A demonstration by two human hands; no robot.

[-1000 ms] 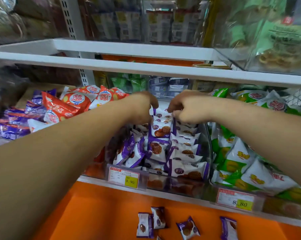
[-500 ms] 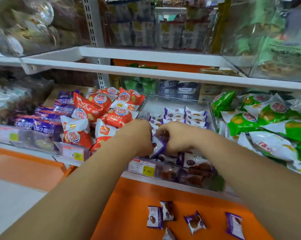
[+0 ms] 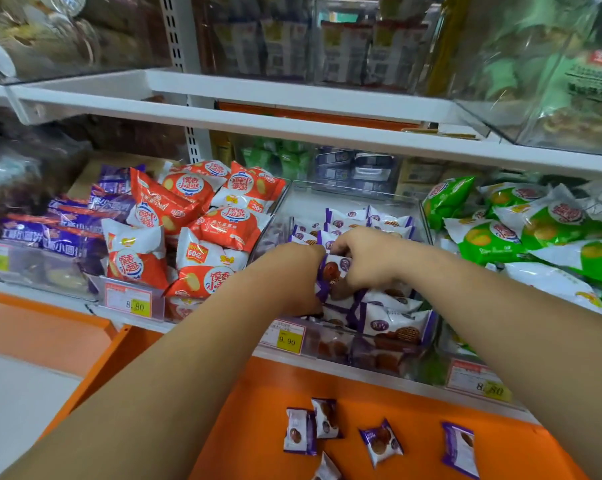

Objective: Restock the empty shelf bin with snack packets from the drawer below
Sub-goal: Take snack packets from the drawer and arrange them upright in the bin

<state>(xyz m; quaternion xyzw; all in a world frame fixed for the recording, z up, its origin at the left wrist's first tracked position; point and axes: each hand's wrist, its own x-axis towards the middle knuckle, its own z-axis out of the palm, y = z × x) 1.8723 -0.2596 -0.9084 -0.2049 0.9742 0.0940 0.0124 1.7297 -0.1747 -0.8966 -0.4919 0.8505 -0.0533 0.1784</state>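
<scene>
A clear plastic shelf bin [image 3: 344, 199] in the middle of the shelf holds rows of purple-and-white snack packets [image 3: 389, 317]. Both my hands are inside it, near its front half. My left hand [image 3: 292, 275] and my right hand [image 3: 365, 258] together grip one purple-and-white packet [image 3: 334, 271] between them, above the stacked ones. Below, the orange drawer [image 3: 258, 410] is open, with several loose packets [image 3: 381, 441] of the same kind lying on its floor.
Red-and-white packets [image 3: 202, 230] fill the bin to the left, green-and-white ones [image 3: 521, 230] the bin to the right. Price tags [image 3: 287, 337] hang along the shelf front. A white shelf [image 3: 292, 126] sits closely overhead.
My hands pulled back from the rear of the bin toward its front and came together on one packet. My view shifted right and slightly down, showing more of the drawer.
</scene>
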